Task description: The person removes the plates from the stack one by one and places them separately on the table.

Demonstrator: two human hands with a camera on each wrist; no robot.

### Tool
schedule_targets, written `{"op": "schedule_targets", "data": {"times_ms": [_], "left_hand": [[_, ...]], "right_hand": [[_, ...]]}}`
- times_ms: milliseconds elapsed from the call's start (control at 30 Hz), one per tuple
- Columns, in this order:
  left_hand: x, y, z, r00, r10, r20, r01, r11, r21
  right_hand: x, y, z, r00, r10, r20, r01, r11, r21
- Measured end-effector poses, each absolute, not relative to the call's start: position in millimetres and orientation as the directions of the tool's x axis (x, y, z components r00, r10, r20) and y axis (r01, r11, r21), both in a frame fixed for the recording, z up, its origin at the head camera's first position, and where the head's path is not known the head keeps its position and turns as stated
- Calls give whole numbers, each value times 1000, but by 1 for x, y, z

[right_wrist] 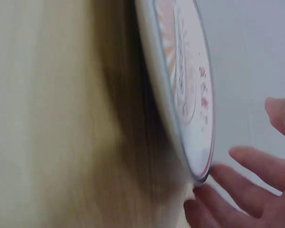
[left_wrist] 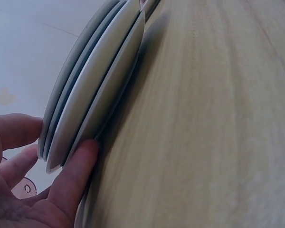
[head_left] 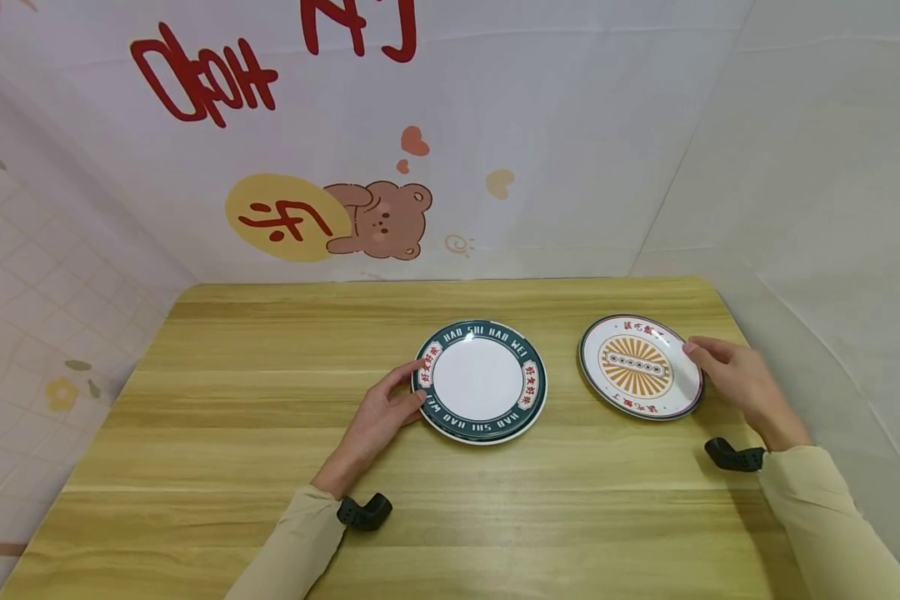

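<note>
Near a sunburst plate (head_left: 641, 367), green-rimmed plate (head_left: 477, 379), seemingly atop others (left_wrist: 109, 90)

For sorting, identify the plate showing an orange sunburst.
The white plate at the right hand; the green-rimmed plate topping the stack has a plain centre.

A stack of round white green-rimmed plates (head_left: 477, 379) sits on the light wood-grain table (head_left: 217, 467). Right of the stack — apart from it — is a round white plate with an orange sunburst (head_left: 637, 367). The left hand (head_left: 381, 410) is at the stack's left edge; the right hand (head_left: 746, 379) is farther right of it. Behind the stack rises a white printed wall (head_left: 570, 217).
</note>
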State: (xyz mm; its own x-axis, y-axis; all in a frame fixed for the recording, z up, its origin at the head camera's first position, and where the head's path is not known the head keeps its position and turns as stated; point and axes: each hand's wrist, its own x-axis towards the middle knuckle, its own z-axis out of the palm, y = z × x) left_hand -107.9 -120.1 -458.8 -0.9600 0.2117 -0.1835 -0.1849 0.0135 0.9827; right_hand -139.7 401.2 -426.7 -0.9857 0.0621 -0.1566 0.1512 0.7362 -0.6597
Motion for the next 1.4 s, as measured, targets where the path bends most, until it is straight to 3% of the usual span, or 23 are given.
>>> {"op": "schedule_targets", "data": {"times_ms": [433, 867, 1400], "left_hand": [[-107, -121, -458, -958, 219, -186, -191, -3, 982], [-107, -122, -460, -959, 221, -178, -181, 8, 983], [-105, -121, -460, -965, 197, -171, -166, 44, 985]], "right_hand": [[-112, 349, -409, -1000, -22, 8, -23, 797, -603], [-95, 293, -403, -983, -100, 151, -175, 746, -643], [-102, 234, -410, -966, -171, 196, -258, 722, -642]]}}
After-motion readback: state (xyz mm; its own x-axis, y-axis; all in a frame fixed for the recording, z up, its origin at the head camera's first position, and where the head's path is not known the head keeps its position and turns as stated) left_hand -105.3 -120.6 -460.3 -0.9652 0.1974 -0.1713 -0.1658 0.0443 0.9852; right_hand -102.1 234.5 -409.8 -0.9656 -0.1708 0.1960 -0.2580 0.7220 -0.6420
